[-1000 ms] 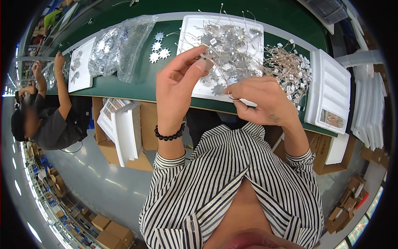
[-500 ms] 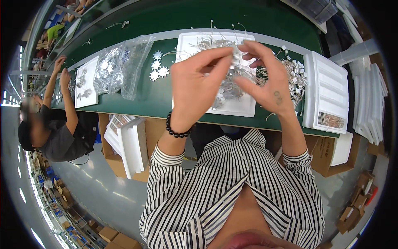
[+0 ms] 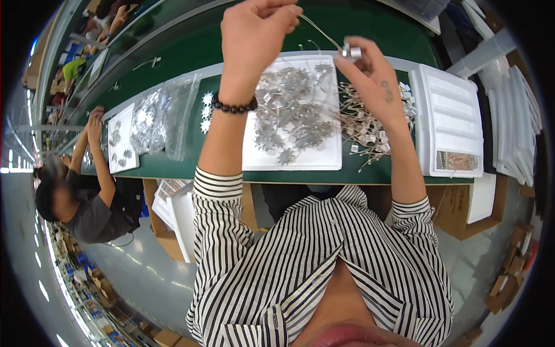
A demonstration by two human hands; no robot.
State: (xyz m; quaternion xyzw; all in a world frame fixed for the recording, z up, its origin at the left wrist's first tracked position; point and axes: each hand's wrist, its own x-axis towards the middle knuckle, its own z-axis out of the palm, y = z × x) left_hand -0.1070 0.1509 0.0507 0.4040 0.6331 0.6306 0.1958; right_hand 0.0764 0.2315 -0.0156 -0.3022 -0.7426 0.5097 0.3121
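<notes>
My left hand (image 3: 251, 43) is raised above the far part of the bench, its fingertips pinching the end of a thin pale wire (image 3: 317, 28). From there the wire slants down to a small silvery cylindrical metal part (image 3: 350, 52), gripped between the thumb and fingers of my right hand (image 3: 378, 87). Below and between my hands lies a white foam tray (image 3: 321, 162), bearing a heap of grey star-shaped metal parts (image 3: 286, 110) with wires. Under my right wrist is a pile of wired parts with small white connectors (image 3: 370, 130).
On the right stands a ribbed white foam tray (image 3: 448, 110). Left of my forearm are loose star-shaped plates (image 3: 206, 111), a clear plastic bag (image 3: 182, 110) and another white tray (image 3: 128, 161). A co-worker (image 3: 87, 211) sits at the far left. Cardboard boxes (image 3: 454, 211) stand below the bench.
Both hands have moved away from above the tray, the left farther up and to the left. They are now farther apart, with the wire stretched between them. The tray's heap is uncovered.
</notes>
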